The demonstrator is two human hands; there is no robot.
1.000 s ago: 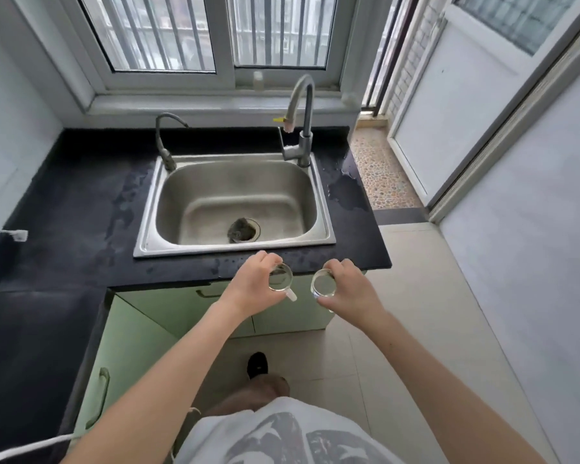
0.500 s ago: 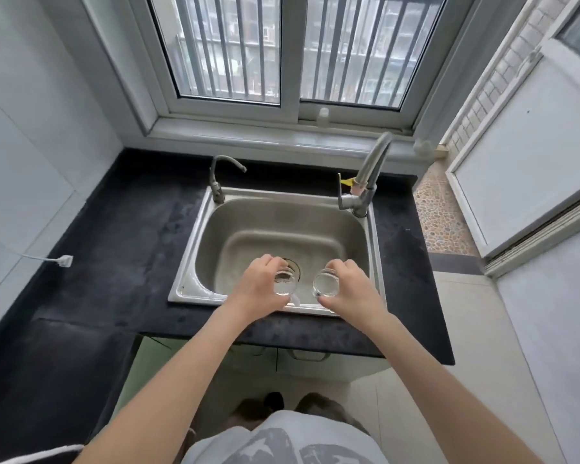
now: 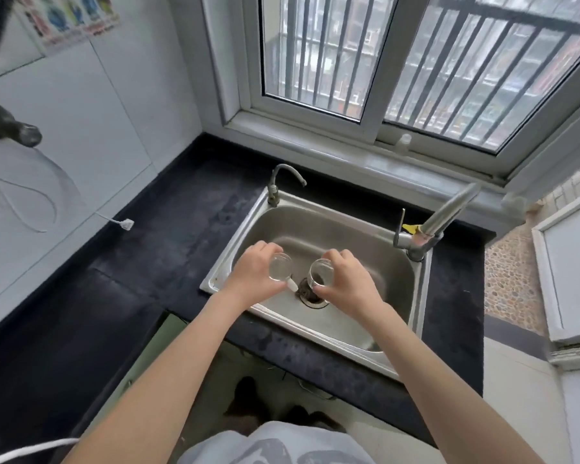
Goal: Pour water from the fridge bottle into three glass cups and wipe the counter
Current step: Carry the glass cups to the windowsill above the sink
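Two small clear glass cups hang side by side over the steel sink point(image 3: 395, 333), above its drain point(image 3: 310, 293). My left hand point(image 3: 253, 274) grips the left glass cup point(image 3: 279, 266); a small white piece point(image 3: 292, 284) pokes out below its fingers. My right hand point(image 3: 347, 279) grips the right glass cup point(image 3: 320, 272), which is tilted so its mouth faces me. Neither a third cup nor the fridge bottle is in view. The black counter point(image 3: 168, 249) surrounds the sink.
A tall tap point(image 3: 444, 216) stands at the sink's right rear corner, a small curved tap point(image 3: 280, 182) at its left rear. A white cable with a plug point(image 3: 124, 224) lies against the left wall. A barred window sits behind; the tiled floor is on the right.
Both hands have carried the cups forward from in front of the counter edge to over the sink basin. My view has moved closer and swung left.
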